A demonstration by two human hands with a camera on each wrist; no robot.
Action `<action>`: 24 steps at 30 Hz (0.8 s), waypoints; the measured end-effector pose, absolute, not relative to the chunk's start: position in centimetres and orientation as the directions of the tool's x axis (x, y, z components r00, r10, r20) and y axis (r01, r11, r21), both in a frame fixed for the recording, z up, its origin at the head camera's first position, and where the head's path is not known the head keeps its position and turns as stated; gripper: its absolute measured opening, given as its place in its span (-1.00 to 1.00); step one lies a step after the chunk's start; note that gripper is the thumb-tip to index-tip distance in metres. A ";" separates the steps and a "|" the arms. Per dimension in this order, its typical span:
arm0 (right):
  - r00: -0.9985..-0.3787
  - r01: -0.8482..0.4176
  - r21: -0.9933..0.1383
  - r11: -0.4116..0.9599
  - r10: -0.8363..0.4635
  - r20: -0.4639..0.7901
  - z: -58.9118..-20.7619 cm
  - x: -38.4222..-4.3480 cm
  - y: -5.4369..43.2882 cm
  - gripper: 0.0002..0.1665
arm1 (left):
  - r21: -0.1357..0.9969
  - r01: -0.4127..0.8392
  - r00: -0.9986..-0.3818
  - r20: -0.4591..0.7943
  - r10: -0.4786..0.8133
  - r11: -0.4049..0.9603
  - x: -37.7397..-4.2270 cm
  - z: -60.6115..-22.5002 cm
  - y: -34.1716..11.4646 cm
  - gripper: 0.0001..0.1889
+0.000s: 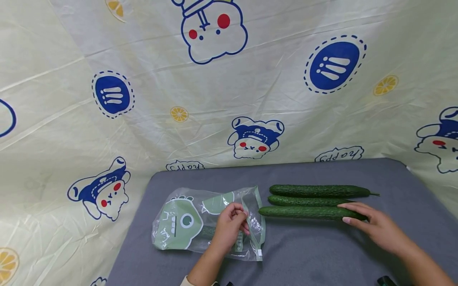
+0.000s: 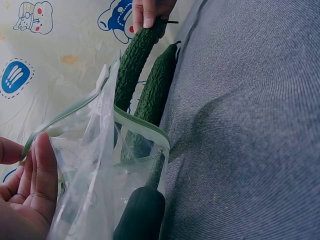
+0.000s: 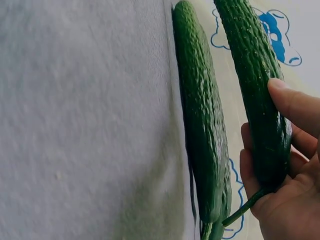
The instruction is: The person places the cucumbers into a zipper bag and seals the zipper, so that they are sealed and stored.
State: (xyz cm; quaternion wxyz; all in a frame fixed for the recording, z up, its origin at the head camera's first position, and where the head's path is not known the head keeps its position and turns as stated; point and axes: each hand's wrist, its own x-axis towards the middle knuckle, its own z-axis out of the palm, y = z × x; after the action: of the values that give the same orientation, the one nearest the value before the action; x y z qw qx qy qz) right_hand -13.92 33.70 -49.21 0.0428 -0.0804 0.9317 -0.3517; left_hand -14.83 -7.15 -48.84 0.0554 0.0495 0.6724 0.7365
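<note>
My right hand (image 1: pixel 383 228) grips a green cucumber (image 1: pixel 300 212) near its stem end, thumb on one side and fingers on the other. In the right wrist view this cucumber (image 3: pixel 255 90) is raised off the cloth, apart from the others. Its far tip is at the mouth of a clear zip bag (image 1: pixel 250 194) with green cartoon prints. With thumb and fingers, my left hand (image 1: pixel 229 224) pinches one rim of the bag, and the mouth stands apart in the left wrist view. Inside the bag lies another cucumber (image 2: pixel 142 215), seen through the plastic.
Two more cucumbers, a far one (image 1: pixel 318 190) and a middle one (image 1: pixel 300 200), lie side by side on the grey cloth-covered table (image 1: pixel 304 254). A white zip slider (image 1: pixel 259 254) sits at the bag's near corner. Behind hangs a printed cream sheet (image 1: pixel 211 87).
</note>
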 end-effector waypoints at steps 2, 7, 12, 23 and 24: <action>-0.983 -0.122 -0.665 0.737 -0.181 -0.020 -49.3 -13.9 33.4 -0.39 | 0.996 -0.015 -0.989 -0.002 0.147 -0.088 -14.8 -48.8 -7.2 -0.82; -0.983 -0.134 -0.670 0.730 -0.186 -0.006 -49.4 -13.6 32.6 -0.42 | 0.996 -0.016 -0.989 -0.004 0.149 -0.082 -14.8 -48.8 -7.2 -0.82; -0.982 -0.140 -0.671 0.728 -0.187 0.003 -49.3 -13.3 31.6 -0.42 | 0.996 -0.019 -0.989 -0.006 0.145 -0.088 -14.8 -48.9 -7.1 -0.81; -0.982 -0.136 -0.688 0.713 -0.187 0.000 -49.9 -12.7 29.5 -0.44 | 0.996 -0.020 -0.990 -0.008 0.144 -0.085 -14.8 -48.9 -7.1 -0.82; -0.982 -0.133 -0.691 0.711 -0.188 -0.004 -49.9 -12.6 29.3 -0.43 | 0.996 -0.020 -0.990 -0.008 0.144 -0.085 -14.8 -48.9 -7.1 -0.82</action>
State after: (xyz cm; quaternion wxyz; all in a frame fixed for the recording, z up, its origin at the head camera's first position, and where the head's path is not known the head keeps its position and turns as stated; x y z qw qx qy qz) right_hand -12.65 29.29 -49.93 0.0369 -0.0867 0.9241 -0.3704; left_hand -14.83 -7.06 -48.86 0.0559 0.0459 0.6739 0.7352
